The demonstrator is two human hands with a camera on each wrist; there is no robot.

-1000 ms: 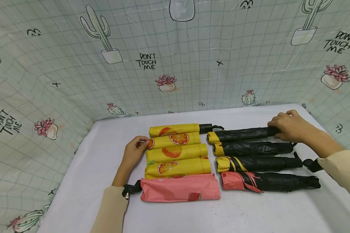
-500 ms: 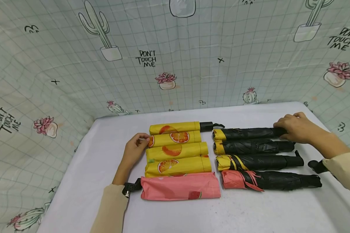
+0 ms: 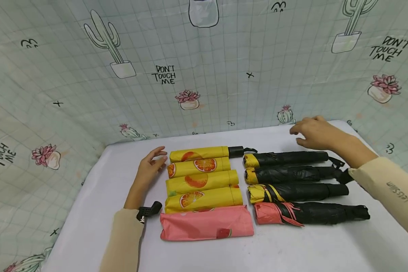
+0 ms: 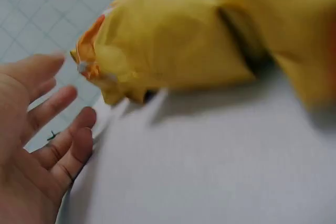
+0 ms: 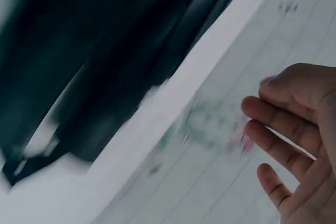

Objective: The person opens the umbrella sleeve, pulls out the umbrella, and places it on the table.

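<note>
My left hand (image 3: 149, 166) is just left of the yellow umbrella sleeves, fingers apart and touching nothing; in the left wrist view the fingers (image 4: 63, 140) stand clear of a sleeve's end. Closest to it are a yellow-sleeved umbrella (image 3: 198, 154) with a black handle and a yellow orange-print sleeve (image 3: 200, 167). Raised behind the right column, my right hand (image 3: 316, 133) has loosely bent fingers and holds nothing. Below it lies the rearmost black folded umbrella (image 3: 289, 159) with a yellow end and a strap on the right.
Two more yellow sleeves (image 3: 202, 183) and a pink watermelon-print sleeve (image 3: 207, 223) continue the left column. On the right lie two more black-and-yellow umbrellas (image 3: 299, 192) and a black-and-pink one (image 3: 312, 213). A patterned cloth (image 3: 224, 94) rises behind the white table (image 3: 207, 257).
The rearmost black umbrella first shifted right under my right hand. That hand has since let go, rising back and left. My left hand has come off the yellow sleeve's end.
</note>
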